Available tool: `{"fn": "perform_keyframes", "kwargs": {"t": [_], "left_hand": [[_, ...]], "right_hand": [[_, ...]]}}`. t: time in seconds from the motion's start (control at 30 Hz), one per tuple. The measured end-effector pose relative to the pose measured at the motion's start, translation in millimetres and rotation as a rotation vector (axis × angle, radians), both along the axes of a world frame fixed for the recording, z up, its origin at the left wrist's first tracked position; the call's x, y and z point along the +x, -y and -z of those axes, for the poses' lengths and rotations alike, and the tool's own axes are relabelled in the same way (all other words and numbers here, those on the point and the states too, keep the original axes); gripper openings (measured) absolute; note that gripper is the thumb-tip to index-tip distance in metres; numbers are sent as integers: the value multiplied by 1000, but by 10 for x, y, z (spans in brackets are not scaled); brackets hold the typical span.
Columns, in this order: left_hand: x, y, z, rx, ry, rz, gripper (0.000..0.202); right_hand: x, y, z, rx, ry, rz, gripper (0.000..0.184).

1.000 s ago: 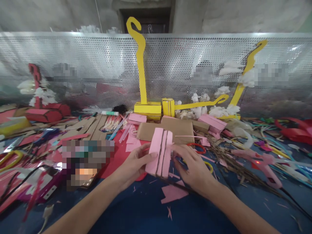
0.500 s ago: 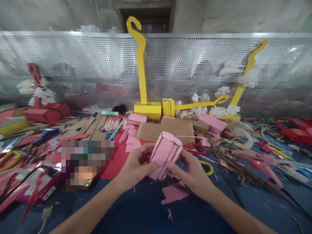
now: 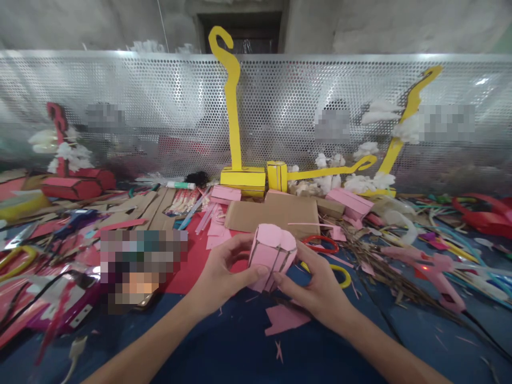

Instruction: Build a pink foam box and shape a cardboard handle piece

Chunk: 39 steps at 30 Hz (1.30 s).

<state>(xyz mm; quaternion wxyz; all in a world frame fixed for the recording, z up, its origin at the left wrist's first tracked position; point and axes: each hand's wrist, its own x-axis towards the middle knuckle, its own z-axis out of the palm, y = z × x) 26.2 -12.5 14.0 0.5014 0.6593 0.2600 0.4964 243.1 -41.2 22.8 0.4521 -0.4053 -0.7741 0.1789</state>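
Between my two hands is a pink paper box (image 3: 272,249) with dark seams along its edges and a two-lobed top end tilted toward me. My left hand (image 3: 236,266) grips its left side, thumb on the front face. My right hand (image 3: 310,277) grips the right side, thumb near the lower front seam. The fingers behind the box are partly hidden. Beneath it, a pink paper scrap (image 3: 287,319) lies on the blue tabletop (image 3: 224,346). Scissors with yellow handles (image 3: 340,276) lie just beyond my right hand.
Brown cardboard (image 3: 248,216) lies behind the box, near red-handled scissors (image 3: 320,244). A pink glue gun (image 3: 440,274) with a lit red light rests at right. Yellow hooked paper pieces (image 3: 232,106) stand along the perforated metal panel (image 3: 160,90). A red paper piece (image 3: 72,186) stands far left.
Both hands have tipped the pink box so its top end faces me more. The hands stay in nearly the same place, still holding it.
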Motion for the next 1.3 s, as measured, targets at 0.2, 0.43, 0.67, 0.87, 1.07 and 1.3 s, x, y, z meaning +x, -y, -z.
{"fn": "perform_keyframes", "kwargs": {"t": [0.2, 0.43, 0.67, 0.87, 1.07, 1.3], "left_hand": [[-5, 19, 0, 158, -12, -58, 48], [-34, 49, -42, 256, 16, -88, 55], [-78, 97, -88, 323, -65, -59, 61], [-94, 113, -54, 381, -106, -99, 63], [-78, 119, -34, 380, -100, -125, 71], [-98, 146, -96, 513, -137, -140, 62]], "right_hand": [[-25, 1, -16, 140, 42, -23, 34], [-17, -38, 14, 200, 69, 7, 46], [25, -48, 60, 218, 108, 8, 55], [29, -50, 89, 251, 131, 31, 65], [89, -72, 125, 332, 174, 66, 63], [170, -106, 55, 582, 246, 192, 57]]}}
